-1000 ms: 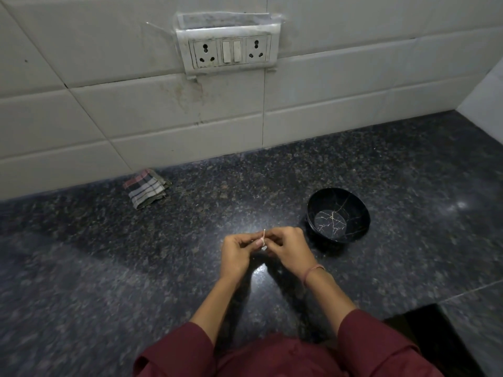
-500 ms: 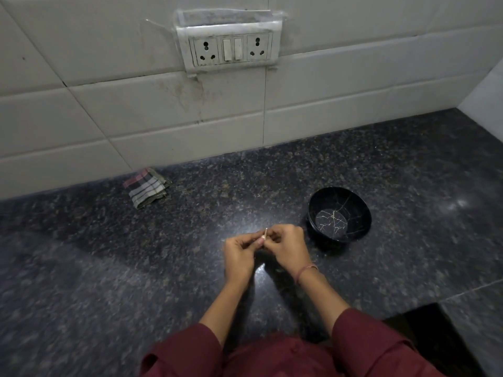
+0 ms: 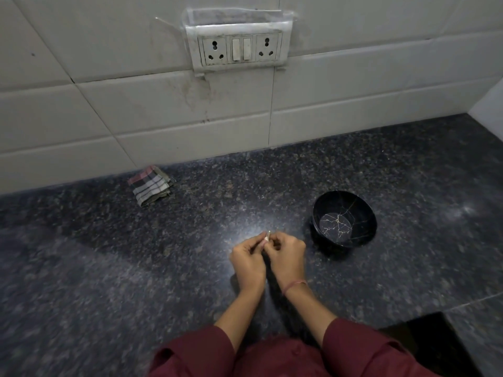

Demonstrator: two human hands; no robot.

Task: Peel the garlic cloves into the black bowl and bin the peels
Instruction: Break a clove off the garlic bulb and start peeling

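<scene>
Compared with before, both hands are drawn closer; the clove [image 3: 267, 238], upright, is pinched between left hand [image 3: 248, 263] and right hand [image 3: 287, 257] above the desk [image 3: 136, 268]; the bowl [image 3: 364, 219] lies rightward, nearer the right hand.

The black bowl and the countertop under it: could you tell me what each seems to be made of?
Black bowl: glossy black with thin gold marble-like veins; probably melamine or glazed ceramic, I cannot tell which. Countertop: polished dark granite, judging by its speckled grain and light glare.
</scene>
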